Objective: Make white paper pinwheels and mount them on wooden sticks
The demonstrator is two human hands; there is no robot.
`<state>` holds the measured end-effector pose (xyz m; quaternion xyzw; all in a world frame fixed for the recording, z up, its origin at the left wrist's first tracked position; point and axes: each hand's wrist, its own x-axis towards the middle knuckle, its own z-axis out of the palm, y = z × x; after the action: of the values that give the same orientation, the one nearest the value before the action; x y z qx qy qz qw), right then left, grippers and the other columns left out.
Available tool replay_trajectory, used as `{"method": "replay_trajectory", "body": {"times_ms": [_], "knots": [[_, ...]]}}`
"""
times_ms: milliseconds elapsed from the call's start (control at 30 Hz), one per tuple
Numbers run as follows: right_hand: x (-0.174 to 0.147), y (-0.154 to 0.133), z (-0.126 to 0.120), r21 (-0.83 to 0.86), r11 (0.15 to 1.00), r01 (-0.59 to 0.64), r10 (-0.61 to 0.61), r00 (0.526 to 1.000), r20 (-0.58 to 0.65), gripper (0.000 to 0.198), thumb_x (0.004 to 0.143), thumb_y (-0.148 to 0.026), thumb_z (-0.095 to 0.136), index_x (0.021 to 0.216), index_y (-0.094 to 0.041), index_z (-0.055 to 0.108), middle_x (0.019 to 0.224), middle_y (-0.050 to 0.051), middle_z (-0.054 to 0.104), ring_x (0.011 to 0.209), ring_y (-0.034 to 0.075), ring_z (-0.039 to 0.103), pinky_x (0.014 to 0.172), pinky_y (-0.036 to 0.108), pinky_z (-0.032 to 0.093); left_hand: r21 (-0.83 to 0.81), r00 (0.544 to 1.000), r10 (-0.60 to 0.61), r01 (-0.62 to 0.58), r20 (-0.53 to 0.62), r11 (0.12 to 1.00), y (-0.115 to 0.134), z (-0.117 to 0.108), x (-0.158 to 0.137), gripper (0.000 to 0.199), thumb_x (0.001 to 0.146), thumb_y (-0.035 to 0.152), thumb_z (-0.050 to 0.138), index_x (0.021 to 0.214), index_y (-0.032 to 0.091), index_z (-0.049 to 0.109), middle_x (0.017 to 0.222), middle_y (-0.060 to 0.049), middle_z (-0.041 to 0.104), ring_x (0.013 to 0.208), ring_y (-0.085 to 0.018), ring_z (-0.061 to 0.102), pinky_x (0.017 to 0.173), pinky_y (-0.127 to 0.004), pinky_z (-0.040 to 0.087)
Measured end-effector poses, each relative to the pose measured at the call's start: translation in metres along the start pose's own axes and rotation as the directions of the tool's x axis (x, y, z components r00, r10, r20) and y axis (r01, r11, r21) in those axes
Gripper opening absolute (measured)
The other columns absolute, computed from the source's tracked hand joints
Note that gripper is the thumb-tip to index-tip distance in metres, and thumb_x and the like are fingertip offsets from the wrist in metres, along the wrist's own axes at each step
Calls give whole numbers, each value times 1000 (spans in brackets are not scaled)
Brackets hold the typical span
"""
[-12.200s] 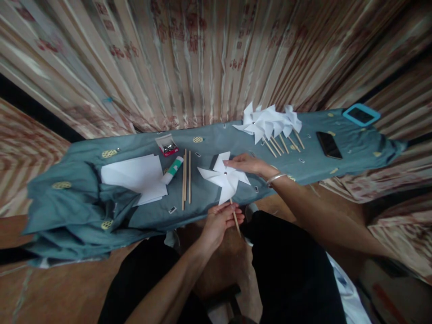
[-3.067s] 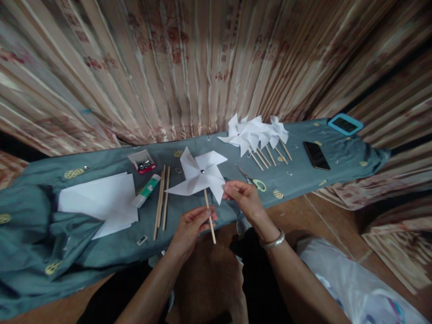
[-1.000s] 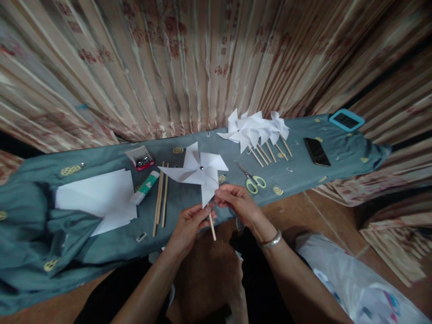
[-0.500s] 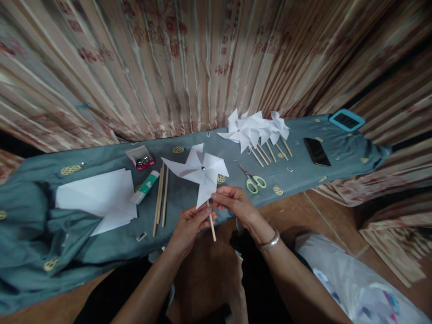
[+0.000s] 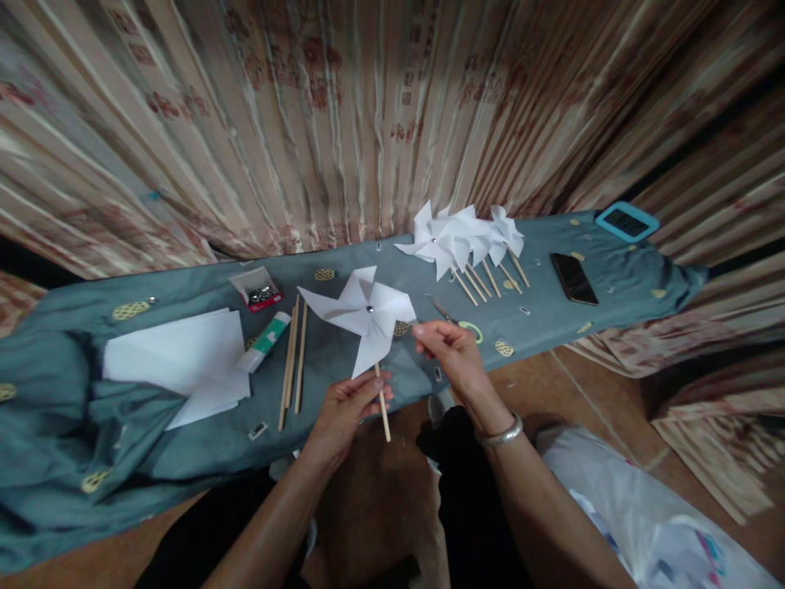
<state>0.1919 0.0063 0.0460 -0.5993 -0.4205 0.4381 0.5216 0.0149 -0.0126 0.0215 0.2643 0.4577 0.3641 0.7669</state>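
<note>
A white paper pinwheel (image 5: 371, 309) with a silver pin at its centre stands up in front of me on a wooden stick (image 5: 383, 402). My left hand (image 5: 351, 409) is closed around that stick, just below the blades. At the tip of the right-hand blade, my right hand (image 5: 452, 356) has its thumb and forefinger pinched together, seemingly on the paper edge. Behind the right hand lie scissors (image 5: 471, 329) with light green handles, partly covered by it. Several finished pinwheels (image 5: 457, 237) with sticks lie overlapping at the table's back.
On the blue-green cloth (image 5: 202, 286) lie white paper sheets (image 5: 184, 352), a glue stick (image 5: 266, 339), several wooden sticks (image 5: 293, 360) and a small box of pins (image 5: 261, 293). A phone (image 5: 573, 278) and a blue-framed device (image 5: 626, 222) are at the right. A curtain (image 5: 343, 123) hangs behind.
My right hand has moved up and right, from beside the lower blade to the right blade's tip, covering part of the scissors. My left hand keeps its hold on the stick.
</note>
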Motion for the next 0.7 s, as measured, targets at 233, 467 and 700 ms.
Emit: {"method": "replay_trajectory", "body": {"times_ms": [233, 467, 700], "knots": [[21, 10, -18, 25, 988, 154, -143, 960, -240, 34, 67, -42, 75, 93, -21, 68, 89, 6, 74, 85, 20, 67, 83, 36, 51, 8, 1000, -17, 16, 12, 1000, 1, 1, -3, 47, 49, 45, 89, 81, 13, 78, 68, -6, 70, 66, -13, 63, 65, -24, 53], [32, 16, -13, -17, 987, 157, -158, 977, -142, 40, 68, -45, 74, 97, -19, 69, 98, 9, 74, 92, 21, 68, 86, 37, 53, 13, 999, -26, 25, 27, 1000, 1, 0, -4, 46, 51, 44, 88, 82, 12, 78, 69, -7, 70, 66, -14, 64, 66, -25, 52], [34, 17, -7, -9, 995, 100, -101, 991, -86, 41, 66, -47, 74, 94, -18, 69, 83, 5, 74, 77, 19, 66, 74, 33, 52, 0, 999, -42, 42, 26, 999, 2, 1, -5, 48, 48, 45, 89, 81, 13, 77, 67, -5, 70, 65, -13, 63, 66, -24, 52]]}}
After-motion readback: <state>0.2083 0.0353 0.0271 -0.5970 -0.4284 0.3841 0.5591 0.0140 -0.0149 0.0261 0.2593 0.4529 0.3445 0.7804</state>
